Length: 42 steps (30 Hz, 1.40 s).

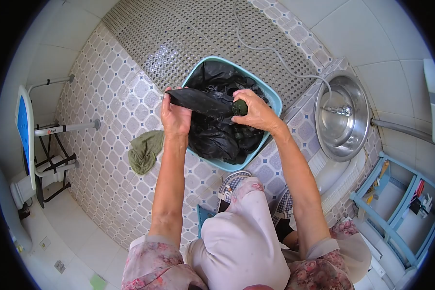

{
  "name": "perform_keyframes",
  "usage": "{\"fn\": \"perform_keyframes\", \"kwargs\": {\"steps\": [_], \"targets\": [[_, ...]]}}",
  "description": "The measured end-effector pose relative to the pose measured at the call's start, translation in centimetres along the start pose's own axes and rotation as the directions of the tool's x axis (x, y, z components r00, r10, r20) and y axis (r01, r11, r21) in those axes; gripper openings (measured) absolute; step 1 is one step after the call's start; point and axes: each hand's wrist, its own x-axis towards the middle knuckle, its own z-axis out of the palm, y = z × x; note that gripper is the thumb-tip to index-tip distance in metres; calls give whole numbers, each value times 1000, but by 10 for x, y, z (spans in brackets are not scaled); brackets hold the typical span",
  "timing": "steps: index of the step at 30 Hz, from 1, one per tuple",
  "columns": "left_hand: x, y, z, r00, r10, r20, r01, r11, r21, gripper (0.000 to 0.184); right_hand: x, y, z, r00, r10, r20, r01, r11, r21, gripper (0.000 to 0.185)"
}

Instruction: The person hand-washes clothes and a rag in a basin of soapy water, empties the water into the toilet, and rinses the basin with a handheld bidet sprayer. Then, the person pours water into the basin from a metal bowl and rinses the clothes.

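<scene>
A light blue basin [270,99] on the floor holds dark, wet black cloth [217,140]. My left hand [176,116], at the basin's left rim, grips one end of a black cloth strip [200,100] stretched over the basin. What garment it belongs to cannot be made out. My right hand [256,111] is closed around a small, rounded dark green object [239,107], held against the strip's other end above the basin. The fingers partly cover this object, so its kind is unclear.
A crumpled olive-green cloth [146,151] lies on the tiles left of the basin. Behind is a perforated grey mat [179,38] with a hose [270,48] across it. To the right are a steel bowl [324,130] and a blue rack [389,220]; a folding-legged seat [26,130] stands left.
</scene>
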Motion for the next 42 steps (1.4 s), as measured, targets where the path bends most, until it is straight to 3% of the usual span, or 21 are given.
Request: {"fn": "perform_keyframes", "kwargs": {"steps": [2, 7, 14, 15, 16, 17, 19, 21, 24, 25, 26, 27, 28, 30, 33, 34, 35, 36, 38, 40, 42], "targets": [[-3, -1, 5, 998, -54, 45, 57, 995, -82, 24, -1, 3, 7, 995, -8, -103, 19, 995, 101, 29], [8, -25, -5, 977, 30, -212, 27, 965, 262, 37, 1, -46, 24, 927, 161, -339, -32, 934, 355, 22], [-5, -35, 6, 934, -292, -204, 318, 942, 107, 35, 10, -88, 107, 873, -422, -245, 364, 898, -248, 17], [-17, -40, 23, 918, -240, -316, 290, 949, 124, 37, 24, -70, 101, 889, -355, -289, 266, 914, -305, 13], [-1, -45, -25, 938, -345, -35, 347, 931, 111, 36, 38, -53, 94, 899, -285, -331, 162, 921, -354, 13], [-19, -51, 38, 897, -211, -388, 339, 892, 298, 32, 53, -44, 76, 921, -77, -383, -45, 953, -299, 19], [-28, -66, 42, 903, -212, -373, 360, 846, 392, 29, 69, -12, 65, 879, 239, -412, -354, 907, -228, 26], [-17, -59, 35, 904, -172, -391, 338, 847, 411, 29, 54, -26, 70, 849, 293, -440, -390, 909, -146, 28], [-3, -60, 14, 937, -254, -239, 314, 913, 261, 27, 27, -74, 87, 881, -143, -450, 30, 968, -250, 17], [8, -67, -13, 965, -220, -143, 260, 875, 408, 26, 23, -77, 95, 871, -243, -427, 144, 957, -253, 16], [18, -73, -39, 982, -184, -45, 179, 825, 536, 25, 26, -70, 91, 894, -179, -411, 86, 968, -234, 18], [-2, -67, -29, 932, -363, -4, 360, 924, 129, 25, 31, -60, 89, 900, -79, -430, -25, 973, -231, 19], [-24, -50, 38, 830, -345, -439, 536, 714, 452, 25, 38, -45, 85, 893, 67, -445, -156, 974, -164, 20], [-16, -63, 10, 850, -454, -268, 526, 765, 372, 30, 57, -27, 71, 844, 298, -447, -373, 924, -89, 20], [-25, -58, 24, 926, -267, -266, 375, 713, 592, 31, 45, -48, 77, 889, 80, -450, -183, 964, -190, 18], [-21, -56, -9, 906, -387, -173, 418, 881, 220, 31, 36, -72, 79, 924, -26, -381, -69, 970, -234, 19], [-7, -65, -44, 944, -330, -12, 305, 855, 419, 32, 30, -85, 90, 879, -240, -412, 134, 953, -270, 16], [7, -74, -79, 953, -264, 149, 135, 811, 569, 33, 27, -81, 92, 911, -183, -368, 81, 958, -277, 16], [-32, -51, 19, 804, -479, -352, 564, 802, 197, 30, 39, -43, 88, 947, -81, -312, -21, 950, -311, 19], [-31, -47, 35, 897, -362, -253, 431, 587, 685, 28, 59, -3, 66, 881, 163, -443, -337, 875, -348, 23], [-30, -33, 29, 934, -333, -128, 291, 502, 814, 31, 52, 16, 51, 879, 138, -457, -334, 861, -384, 31]]}}
